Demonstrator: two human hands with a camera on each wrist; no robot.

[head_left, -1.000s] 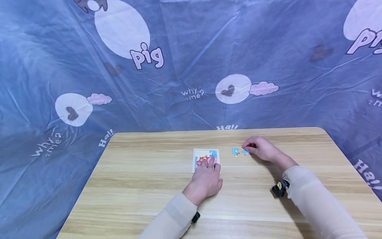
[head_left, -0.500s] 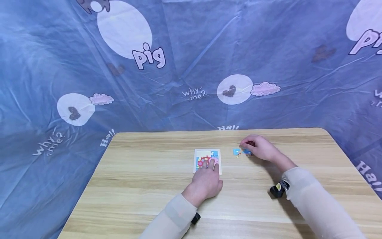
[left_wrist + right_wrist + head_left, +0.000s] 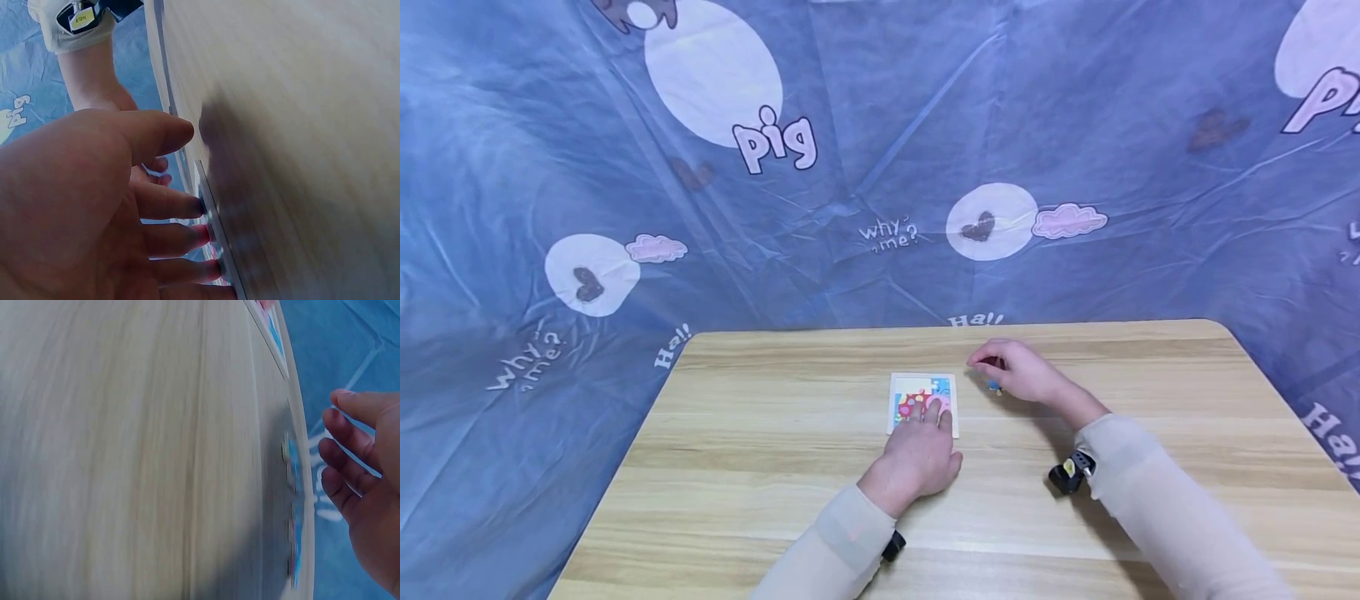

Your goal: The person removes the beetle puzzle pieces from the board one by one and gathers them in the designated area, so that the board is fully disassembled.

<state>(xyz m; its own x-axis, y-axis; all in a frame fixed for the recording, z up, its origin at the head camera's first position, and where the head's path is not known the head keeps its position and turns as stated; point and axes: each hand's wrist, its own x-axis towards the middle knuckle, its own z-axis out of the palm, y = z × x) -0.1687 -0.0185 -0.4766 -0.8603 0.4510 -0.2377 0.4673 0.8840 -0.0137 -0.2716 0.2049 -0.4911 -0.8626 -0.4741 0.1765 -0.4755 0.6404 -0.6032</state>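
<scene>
A square puzzle with a white border (image 3: 892, 407) lies on the table, showing red, pink and blue parts and a pale area at its upper left. Straight fingers of the left hand (image 3: 921, 457) rest on its lower part; the left wrist view shows these fingertips touching it, thumb apart. To the right, the right hand (image 3: 1028, 375) hovers over loose blue pieces (image 3: 995, 387), partly covering them. In the right wrist view the right hand (image 3: 378, 465) has loosely bent fingers and nothing visible between them, with one piece (image 3: 293, 464) and another (image 3: 296, 547) lying on the table.
The light wooden tabletop (image 3: 737, 467) extends around the puzzle and both arms. Behind it hangs a blue printed cloth (image 3: 850, 167). Each wrist carries a small black device, the right one (image 3: 1067, 475) just above the table.
The right hand has moved left from the farther loose piece towards the puzzle, now covering more of the nearer one. The left hand stays on the puzzle.
</scene>
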